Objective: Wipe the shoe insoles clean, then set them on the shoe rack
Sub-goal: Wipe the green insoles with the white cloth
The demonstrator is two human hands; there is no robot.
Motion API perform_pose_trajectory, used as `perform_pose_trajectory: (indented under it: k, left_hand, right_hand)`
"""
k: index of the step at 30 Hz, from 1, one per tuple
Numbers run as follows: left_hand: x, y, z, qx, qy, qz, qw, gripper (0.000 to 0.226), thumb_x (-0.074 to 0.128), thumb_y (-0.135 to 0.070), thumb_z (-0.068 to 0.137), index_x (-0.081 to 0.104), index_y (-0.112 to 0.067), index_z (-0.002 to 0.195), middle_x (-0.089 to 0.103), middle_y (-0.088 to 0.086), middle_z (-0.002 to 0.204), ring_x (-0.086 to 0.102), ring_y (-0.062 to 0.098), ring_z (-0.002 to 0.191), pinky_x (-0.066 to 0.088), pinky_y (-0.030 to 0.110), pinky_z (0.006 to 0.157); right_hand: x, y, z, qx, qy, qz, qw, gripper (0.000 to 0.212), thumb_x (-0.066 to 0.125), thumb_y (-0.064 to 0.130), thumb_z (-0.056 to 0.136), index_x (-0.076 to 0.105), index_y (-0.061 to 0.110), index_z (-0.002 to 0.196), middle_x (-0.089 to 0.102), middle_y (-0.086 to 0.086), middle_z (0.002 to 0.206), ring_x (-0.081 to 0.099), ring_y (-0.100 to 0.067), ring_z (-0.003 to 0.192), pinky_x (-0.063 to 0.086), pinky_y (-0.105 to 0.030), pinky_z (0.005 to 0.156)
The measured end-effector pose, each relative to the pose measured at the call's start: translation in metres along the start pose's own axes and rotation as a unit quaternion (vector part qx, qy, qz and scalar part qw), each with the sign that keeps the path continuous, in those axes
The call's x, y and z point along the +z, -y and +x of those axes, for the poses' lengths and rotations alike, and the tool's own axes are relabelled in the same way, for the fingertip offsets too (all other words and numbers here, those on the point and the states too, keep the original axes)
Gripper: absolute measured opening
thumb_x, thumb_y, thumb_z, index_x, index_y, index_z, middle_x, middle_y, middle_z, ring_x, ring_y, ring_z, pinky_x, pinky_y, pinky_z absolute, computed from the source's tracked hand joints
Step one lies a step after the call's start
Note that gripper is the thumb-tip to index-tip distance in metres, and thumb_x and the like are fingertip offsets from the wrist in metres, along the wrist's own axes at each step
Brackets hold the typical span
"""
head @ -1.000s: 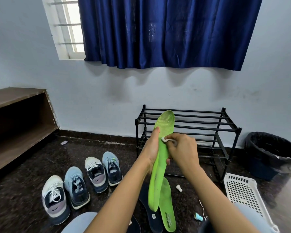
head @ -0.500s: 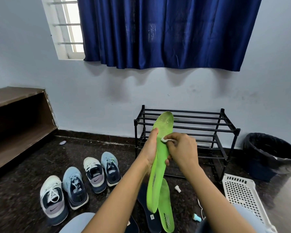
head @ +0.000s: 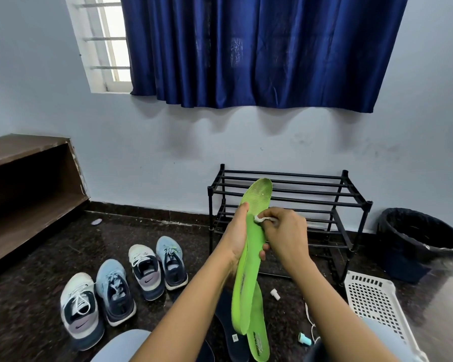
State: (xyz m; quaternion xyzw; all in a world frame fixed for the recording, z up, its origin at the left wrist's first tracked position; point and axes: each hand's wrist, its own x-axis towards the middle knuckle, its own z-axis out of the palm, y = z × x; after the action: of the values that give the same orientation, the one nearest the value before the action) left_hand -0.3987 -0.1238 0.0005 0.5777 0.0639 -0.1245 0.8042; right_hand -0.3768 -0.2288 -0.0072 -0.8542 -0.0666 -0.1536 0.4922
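Wiping an insole (head: pixel 246 283) in front of the rack (head: pixel 311 197).
The left hand (head: pixel 234 239) is gripping the insole upright to steady it; the right hand (head: pixel 285 236) is pinching a wipe (head: pixel 261 218) against its upper part.

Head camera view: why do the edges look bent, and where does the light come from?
In the head view the wide lens bows the window frame and wooden shelf near the edges; daylight enters at that window, blown out white; the blue curtain casts soft shadows on the wall below.
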Motion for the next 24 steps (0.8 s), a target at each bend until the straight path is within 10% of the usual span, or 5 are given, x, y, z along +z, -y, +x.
perform_pose_trajectory:
  k: [5,14,24]
  left_hand:
    - [0.006,0.004,-0.007,-0.019,0.034,-0.035,0.999,0.064,0.024,-0.059,0.098,0.061,-0.007,0.092,0.052,0.010,0.066,0.050,0.019,0.049,0.036,0.022,0.044]
    - [0.001,0.000,-0.003,-0.017,0.032,-0.043,0.998,0.069,0.020,-0.061,0.097,0.063,-0.006,0.092,0.051,0.011,0.068,0.048,0.018,0.049,0.035,0.021,0.044]
    - [-0.004,0.002,-0.004,-0.066,0.037,-0.059,0.995,0.068,0.037,-0.061,0.094,0.062,0.000,0.112,0.064,0.019,0.099,0.069,0.031,0.080,0.058,0.039,0.066]
  right_hand:
    - [-0.006,-0.003,0.018,-0.007,-0.086,-0.033,0.996,0.016,0.064,0.009,0.082,0.075,0.020,0.083,0.062,0.004,0.065,0.047,-0.001,0.050,0.030,-0.010,0.048]
    - [-0.006,-0.006,0.008,-0.027,-0.030,-0.047,0.998,0.013,0.065,0.009,0.082,0.074,0.018,0.080,0.063,0.004,0.061,0.047,-0.002,0.035,0.031,-0.009,0.040]
    - [-0.016,-0.009,0.021,0.004,-0.062,0.081,0.995,0.003,0.073,0.018,0.079,0.074,0.021,0.080,0.070,0.005,0.074,0.062,-0.016,0.064,0.042,-0.012,0.051]
